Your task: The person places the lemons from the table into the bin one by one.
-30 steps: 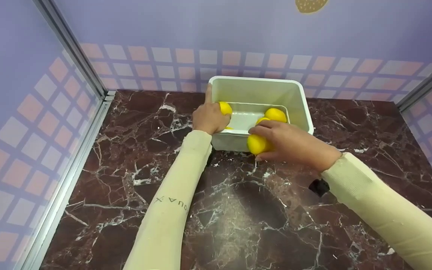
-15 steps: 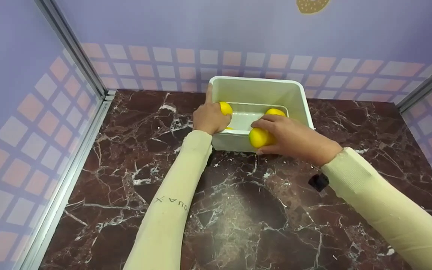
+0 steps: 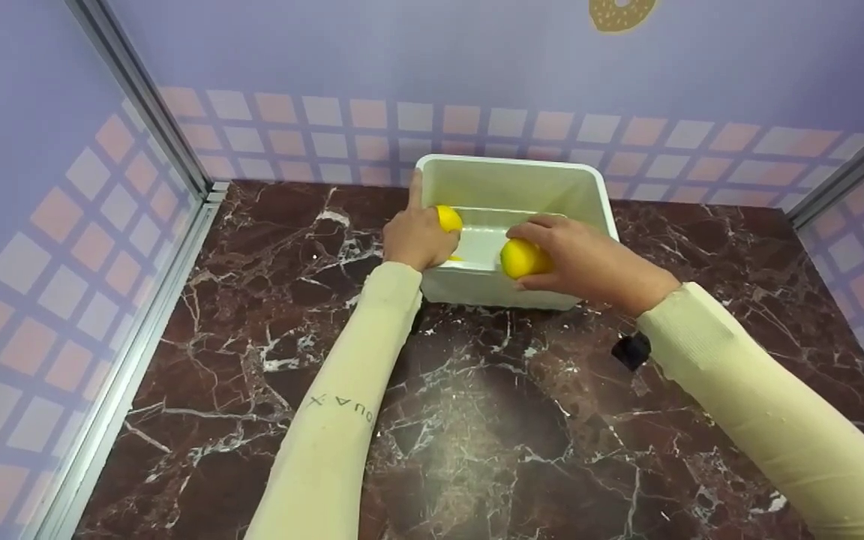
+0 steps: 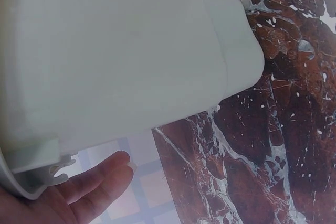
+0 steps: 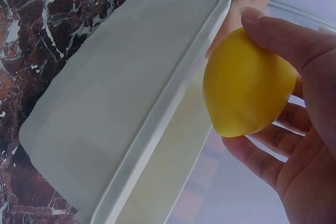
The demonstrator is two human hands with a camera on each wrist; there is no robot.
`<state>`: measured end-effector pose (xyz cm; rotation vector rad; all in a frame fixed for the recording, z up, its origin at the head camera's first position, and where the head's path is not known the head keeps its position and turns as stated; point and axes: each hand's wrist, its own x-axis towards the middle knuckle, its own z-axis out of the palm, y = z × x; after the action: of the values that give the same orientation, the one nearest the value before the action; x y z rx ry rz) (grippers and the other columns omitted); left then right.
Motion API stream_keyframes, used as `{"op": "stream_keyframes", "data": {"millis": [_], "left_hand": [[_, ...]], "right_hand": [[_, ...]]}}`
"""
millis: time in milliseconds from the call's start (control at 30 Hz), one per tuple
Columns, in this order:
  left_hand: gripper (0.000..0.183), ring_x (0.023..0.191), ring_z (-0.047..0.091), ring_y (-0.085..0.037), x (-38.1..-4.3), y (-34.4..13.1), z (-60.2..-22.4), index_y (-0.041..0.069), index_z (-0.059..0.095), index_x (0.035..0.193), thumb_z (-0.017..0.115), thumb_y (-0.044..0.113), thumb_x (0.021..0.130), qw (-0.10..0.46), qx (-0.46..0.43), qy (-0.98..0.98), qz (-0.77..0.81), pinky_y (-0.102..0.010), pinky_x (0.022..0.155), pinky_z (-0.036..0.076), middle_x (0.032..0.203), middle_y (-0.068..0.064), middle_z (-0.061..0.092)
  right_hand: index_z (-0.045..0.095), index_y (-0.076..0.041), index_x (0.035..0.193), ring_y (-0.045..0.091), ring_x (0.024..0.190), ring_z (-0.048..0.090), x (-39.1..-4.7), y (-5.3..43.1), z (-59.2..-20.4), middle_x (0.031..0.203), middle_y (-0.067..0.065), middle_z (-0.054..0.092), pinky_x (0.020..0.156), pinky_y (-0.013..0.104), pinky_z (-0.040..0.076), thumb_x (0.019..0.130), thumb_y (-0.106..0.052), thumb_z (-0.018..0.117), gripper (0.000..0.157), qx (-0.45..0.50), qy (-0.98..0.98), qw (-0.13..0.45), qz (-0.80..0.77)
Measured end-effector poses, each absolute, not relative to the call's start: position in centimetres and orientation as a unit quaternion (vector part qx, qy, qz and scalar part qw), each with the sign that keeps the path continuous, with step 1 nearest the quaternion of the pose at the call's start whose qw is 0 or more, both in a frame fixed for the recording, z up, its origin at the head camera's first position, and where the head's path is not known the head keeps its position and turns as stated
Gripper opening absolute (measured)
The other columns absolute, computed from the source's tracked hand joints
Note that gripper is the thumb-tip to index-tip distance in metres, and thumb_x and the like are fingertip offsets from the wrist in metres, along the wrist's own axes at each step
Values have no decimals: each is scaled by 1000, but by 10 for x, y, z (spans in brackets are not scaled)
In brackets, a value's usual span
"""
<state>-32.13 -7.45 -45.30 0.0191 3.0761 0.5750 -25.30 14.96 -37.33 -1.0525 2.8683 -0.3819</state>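
In the head view my left hand (image 3: 418, 238) holds the left rim of a white plastic bin (image 3: 492, 289), its index finger lying along the edge. Two of its fingers (image 4: 102, 184) show outside the bin in the left wrist view. My right hand (image 3: 589, 259) grips a yellow lemon (image 3: 523, 259) over the bin's front rim. Thumb and fingers lie around that lemon (image 5: 249, 85) in the right wrist view. Inside the bin, another lemon (image 3: 448, 218) sits beside my left hand, with a bit of yellow below it. My right hand hides the bin's right inside.
The bin stands on a dark red marbled table (image 3: 462, 435), close to the tiled-pattern back wall (image 3: 462, 120). Side panels with metal frames (image 3: 139, 367) bound the table at left and right. A black wrist device (image 3: 631, 351) hangs under my right sleeve.
My right hand has carried its lemon upward and forward, from before the bin's front wall to over its rim, covering the lemons at the bin's right. My left hand has kept its hold.
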Motion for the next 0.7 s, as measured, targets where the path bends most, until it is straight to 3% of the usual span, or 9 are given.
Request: {"op": "stream_keyframes", "data": {"millis": [167,700], "left_hand": [[61,90,64,-30,-322,-75,-454,9,59,133,58,44,83,4,6,983,182,-47,75,54,165,2,-1],[60,86,65,-30,-324,-77,-455,9,62,130,58,45,83,-2,4,983,183,-47,72,54,165,2,1]], "right_hand": [[56,-10,131,27,104,60,-257,151,-372,125,13,60,92,43,51,79,-34,78,61,-322,938,27,-128],[56,-9,131,29,102,59,-279,150,-371,124,12,60,92,45,50,80,-36,77,62,-295,946,40,-128]]}}
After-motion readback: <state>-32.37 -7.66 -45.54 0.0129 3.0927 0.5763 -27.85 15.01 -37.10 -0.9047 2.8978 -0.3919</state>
